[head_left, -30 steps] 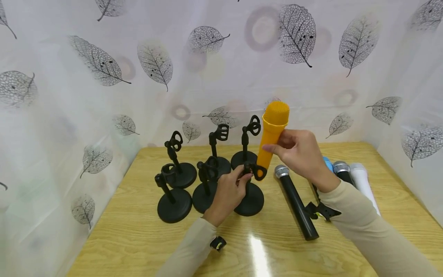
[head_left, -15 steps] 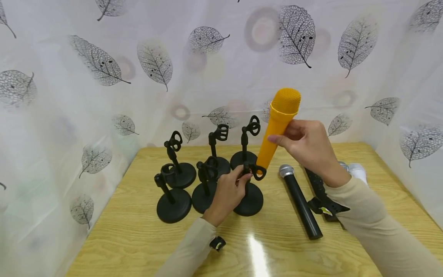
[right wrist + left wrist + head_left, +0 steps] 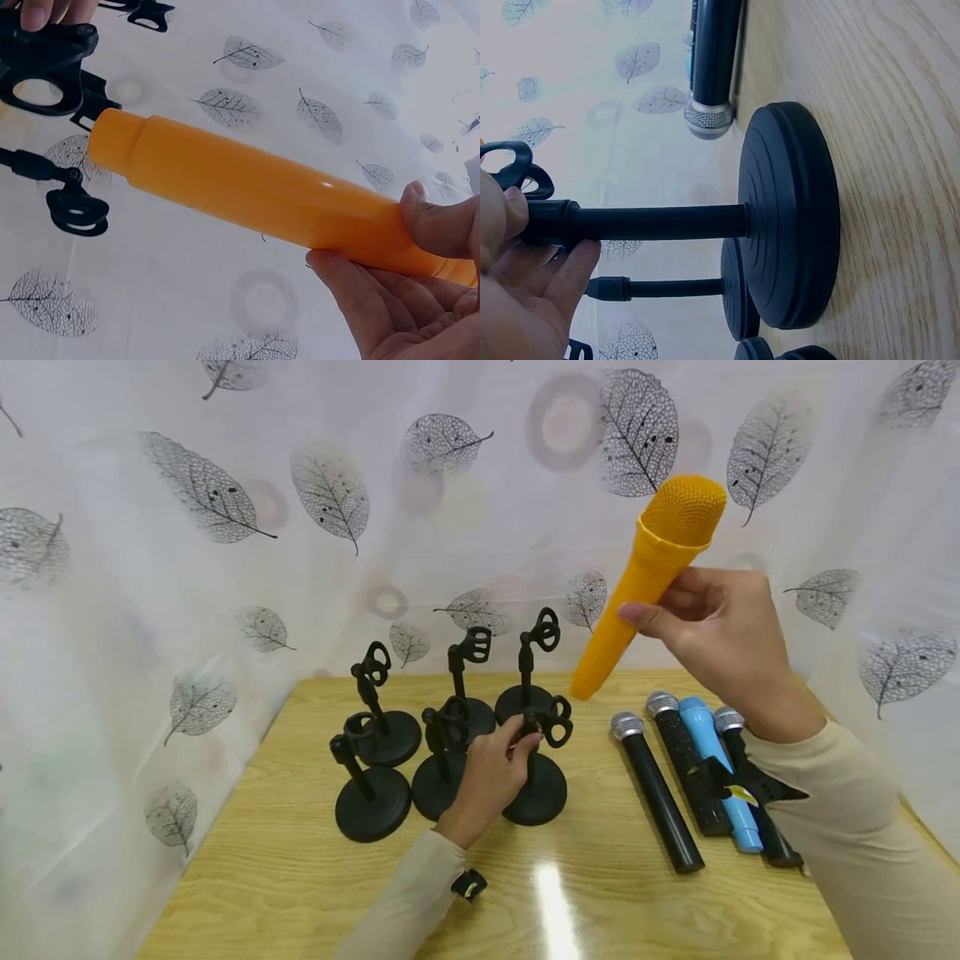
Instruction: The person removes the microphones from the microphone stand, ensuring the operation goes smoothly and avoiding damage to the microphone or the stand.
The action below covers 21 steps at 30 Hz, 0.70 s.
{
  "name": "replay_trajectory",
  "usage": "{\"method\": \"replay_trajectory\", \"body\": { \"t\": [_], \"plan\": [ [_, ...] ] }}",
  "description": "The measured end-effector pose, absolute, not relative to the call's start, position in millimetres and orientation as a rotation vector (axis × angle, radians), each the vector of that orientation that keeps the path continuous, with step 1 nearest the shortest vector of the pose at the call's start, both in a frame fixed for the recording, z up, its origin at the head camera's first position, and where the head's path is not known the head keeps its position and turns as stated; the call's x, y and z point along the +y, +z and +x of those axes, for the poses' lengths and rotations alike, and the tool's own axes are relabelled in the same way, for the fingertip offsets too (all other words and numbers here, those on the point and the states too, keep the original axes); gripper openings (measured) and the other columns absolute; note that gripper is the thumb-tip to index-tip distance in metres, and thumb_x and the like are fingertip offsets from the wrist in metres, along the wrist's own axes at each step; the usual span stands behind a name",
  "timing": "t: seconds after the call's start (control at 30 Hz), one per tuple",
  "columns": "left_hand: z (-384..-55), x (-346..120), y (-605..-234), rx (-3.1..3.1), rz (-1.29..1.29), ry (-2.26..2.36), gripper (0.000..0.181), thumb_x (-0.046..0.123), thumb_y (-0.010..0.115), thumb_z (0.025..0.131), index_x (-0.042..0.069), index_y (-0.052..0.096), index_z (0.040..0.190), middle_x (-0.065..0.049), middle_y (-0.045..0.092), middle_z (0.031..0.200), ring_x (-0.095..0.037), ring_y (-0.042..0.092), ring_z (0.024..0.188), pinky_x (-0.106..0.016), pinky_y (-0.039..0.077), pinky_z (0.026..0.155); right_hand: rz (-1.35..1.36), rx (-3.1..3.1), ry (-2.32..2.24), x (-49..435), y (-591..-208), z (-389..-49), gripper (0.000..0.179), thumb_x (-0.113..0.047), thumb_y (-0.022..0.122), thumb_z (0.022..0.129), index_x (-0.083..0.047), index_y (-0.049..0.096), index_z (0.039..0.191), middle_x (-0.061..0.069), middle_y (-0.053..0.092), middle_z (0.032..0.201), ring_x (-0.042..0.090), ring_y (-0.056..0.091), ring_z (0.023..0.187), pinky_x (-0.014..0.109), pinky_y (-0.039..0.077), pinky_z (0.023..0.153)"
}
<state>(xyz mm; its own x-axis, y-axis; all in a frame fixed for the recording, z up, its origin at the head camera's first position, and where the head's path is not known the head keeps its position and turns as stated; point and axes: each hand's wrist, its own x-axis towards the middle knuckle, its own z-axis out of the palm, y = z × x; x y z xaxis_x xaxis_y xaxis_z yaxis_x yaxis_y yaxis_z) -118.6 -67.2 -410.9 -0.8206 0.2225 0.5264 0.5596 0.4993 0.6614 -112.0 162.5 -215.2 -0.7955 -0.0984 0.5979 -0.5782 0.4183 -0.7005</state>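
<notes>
My right hand [image 3: 723, 639] pinches a yellow microphone [image 3: 637, 589] near its middle, head tilted up to the right. The lower end of its handle hangs above and to the right of the front-right black microphone stand [image 3: 538, 789]. My left hand [image 3: 491, 772] grips that stand at the top of its post, just under the clip [image 3: 557, 721]. In the left wrist view the round base [image 3: 787, 217] sits on the table, with thumb and fingers round the collar. In the right wrist view the yellow handle [image 3: 255, 187] points toward the clip, apart from it.
Several other black stands [image 3: 373, 802] stand in two rows to the left and behind. On the right lie a black microphone [image 3: 660, 797], a speckled black one [image 3: 686, 768], a blue one [image 3: 720, 768] and another black one [image 3: 776, 839], partly under the right sleeve.
My right hand has lifted the yellow microphone up and to the right, away from the clip, tilting it more. The left hand keeps its hold on the stand.
</notes>
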Motion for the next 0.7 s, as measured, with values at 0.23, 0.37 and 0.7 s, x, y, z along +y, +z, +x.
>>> {"method": "replay_trajectory", "body": {
  "t": [0.23,0.37,0.7],
  "plan": [
    [-119,-68,-410,-2.369,-0.666,-1.234,0.018,0.021,0.06,0.104,0.007,0.067,0.111,-0.006,0.076,0.098,-0.015,0.073,0.091,-0.029,0.06,0.077,0.497,-2.291,1.309,176,-213,-111,0.035,-0.01,0.083,0.086,0.002,0.074,0.117,-0.005,0.076,0.099,-0.001,0.072,0.08,0.014,0.056,0.071],
    [-119,-68,-410,-2.376,-0.662,-1.241,0.018,0.021,0.059,0.104,0.007,0.068,0.112,-0.006,0.076,0.101,-0.015,0.073,0.095,-0.03,0.06,0.08,0.418,-2.388,1.272,185,-215,-112,0.036,-0.02,0.084,0.086,-0.002,0.075,0.116,-0.002,0.074,0.103,-0.006,0.07,0.078,0.012,0.055,0.069],
    [-119,-68,-411,-2.381,-0.658,-1.249,0.02,0.023,0.058,0.104,0.008,0.068,0.112,-0.005,0.076,0.102,-0.014,0.073,0.095,-0.031,0.06,0.08,0.29,-2.608,1.1,211,-234,-120,0.051,-0.039,0.082,0.086,-0.002,0.073,0.119,0.019,0.068,0.118,0.014,0.075,0.086,0.009,0.05,0.064]
  ]
}}
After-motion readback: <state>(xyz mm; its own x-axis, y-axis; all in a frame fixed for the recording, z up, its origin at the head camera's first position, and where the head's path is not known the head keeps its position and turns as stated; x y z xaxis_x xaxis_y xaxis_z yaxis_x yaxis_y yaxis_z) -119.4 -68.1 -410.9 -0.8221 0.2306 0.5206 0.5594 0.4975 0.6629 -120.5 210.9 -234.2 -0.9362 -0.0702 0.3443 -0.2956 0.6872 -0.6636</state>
